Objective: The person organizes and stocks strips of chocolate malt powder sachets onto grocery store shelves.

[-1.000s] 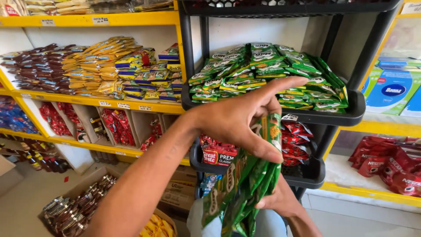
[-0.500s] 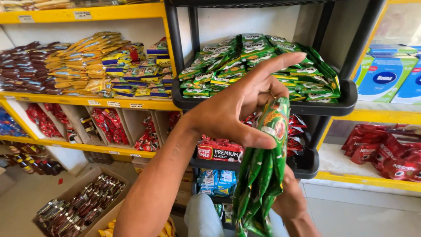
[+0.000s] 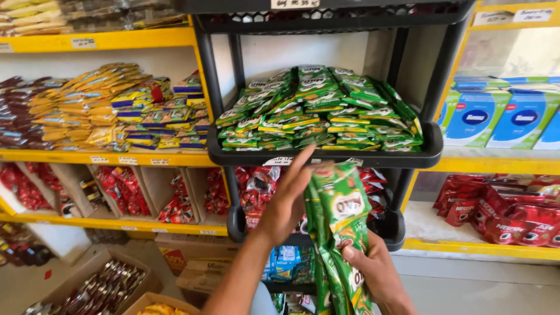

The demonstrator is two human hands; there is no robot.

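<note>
Going from the left, I see my left hand (image 3: 286, 204) lifted in front of the black rack (image 3: 326, 157), its fingers loose and mostly straight, with the fingertips touching the top of the strip of green sachets (image 3: 338, 233); I judge it is only touching there, not grasping. The strip hangs with its long axis almost vertical, the top end near the rack's front edge and just below the tray of green packets (image 3: 318, 111). To the right and lower, my right hand (image 3: 373, 271) is clenched around the middle of the strip and carries it. So the tray lies up and slightly behind the strip, and the left hand is nearer to it.
</note>
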